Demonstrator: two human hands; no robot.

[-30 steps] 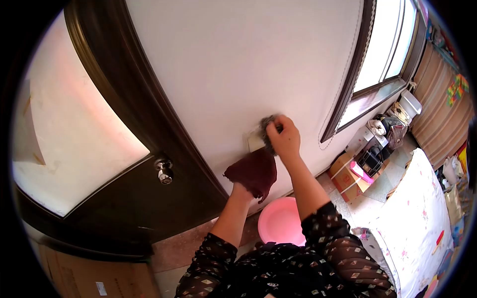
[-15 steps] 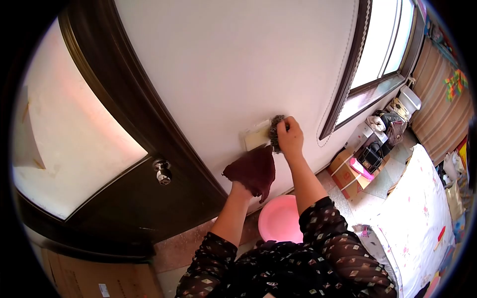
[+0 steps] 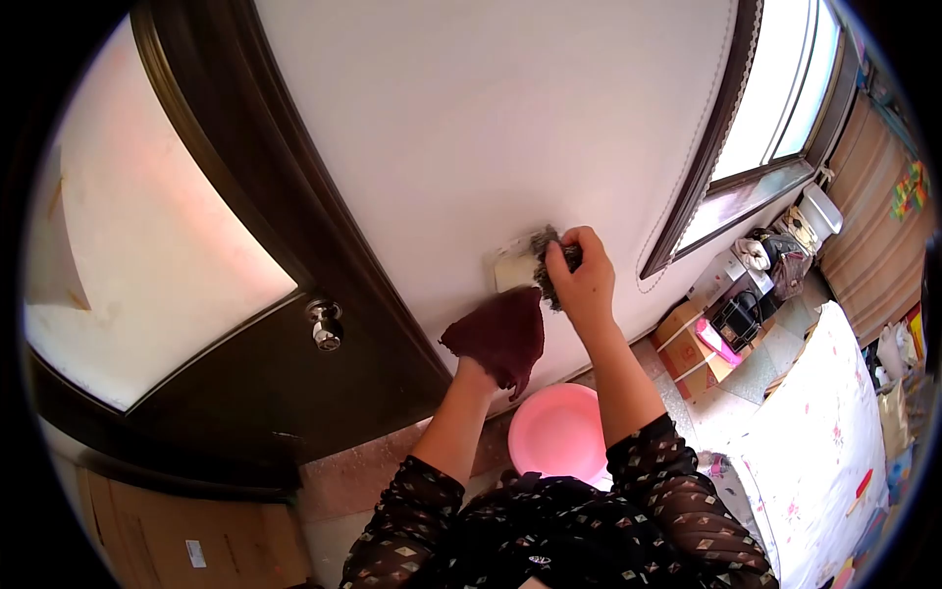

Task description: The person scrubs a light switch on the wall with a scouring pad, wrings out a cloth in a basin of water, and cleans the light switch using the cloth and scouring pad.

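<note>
My right hand (image 3: 589, 280) grips a dark grey steel wool scrubber (image 3: 546, 245) between thumb and fingers, pressed to the right side of a cream wall switch plate (image 3: 515, 275). Whitish smears show on the wall around the plate's top edge. A maroon cloth (image 3: 498, 334) covers my left hand (image 3: 476, 378), hiding its fingers; only the wrist side shows. This cloth is held just under the plate, overlapping its lower edge.
A pink basin (image 3: 557, 432) stands on the floor below my arms. To the left is a dark door with a round metal knob (image 3: 325, 326). On the right are a window (image 3: 770, 98), a beaded cord, cardboard box (image 3: 682, 339) and bed (image 3: 824, 422).
My right hand and the scrubber have shifted slightly right, and the hand has turned, showing more of its back. The left hand stays under the plate with the cloth. The view has shifted a little.
</note>
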